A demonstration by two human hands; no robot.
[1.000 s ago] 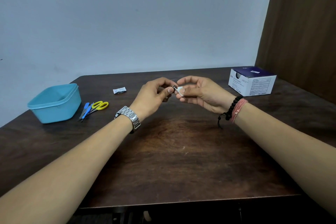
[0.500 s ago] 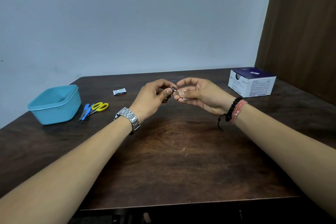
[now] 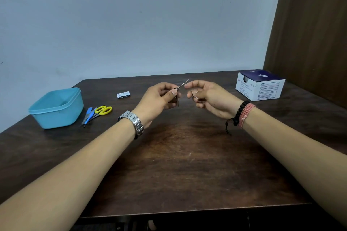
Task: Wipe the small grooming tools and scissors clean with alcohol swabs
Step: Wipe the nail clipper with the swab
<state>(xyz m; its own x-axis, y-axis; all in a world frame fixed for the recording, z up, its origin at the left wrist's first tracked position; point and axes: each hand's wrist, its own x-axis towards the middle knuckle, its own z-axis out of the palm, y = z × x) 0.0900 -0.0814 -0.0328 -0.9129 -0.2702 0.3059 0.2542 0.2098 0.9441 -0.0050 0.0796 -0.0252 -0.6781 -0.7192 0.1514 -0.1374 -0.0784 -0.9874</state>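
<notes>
My left hand (image 3: pixel 159 97) pinches a small metal folding grooming tool (image 3: pixel 176 99) above the middle of the table. Its thin blade (image 3: pixel 183 84) sticks out up and to the right. My right hand (image 3: pixel 212 95) is just right of the blade tip, thumb and forefinger slightly apart from it. Its lower fingers curl round a pale alcohol swab (image 3: pixel 196 97), which is mostly hidden. Yellow-handled scissors (image 3: pixel 103 110) and blue-handled tools (image 3: pixel 88 115) lie on the table at the left.
A light blue plastic tub (image 3: pixel 56 108) stands at the left of the dark wooden table (image 3: pixel 178 165). A torn swab packet (image 3: pixel 123 94) lies behind the scissors. The swab box (image 3: pixel 261 85) sits at the back right, near a brown wall.
The thin blade now stands swung out of the tool. My right hand has drawn away from it to the right, the swab tucked lower in its fingers.
</notes>
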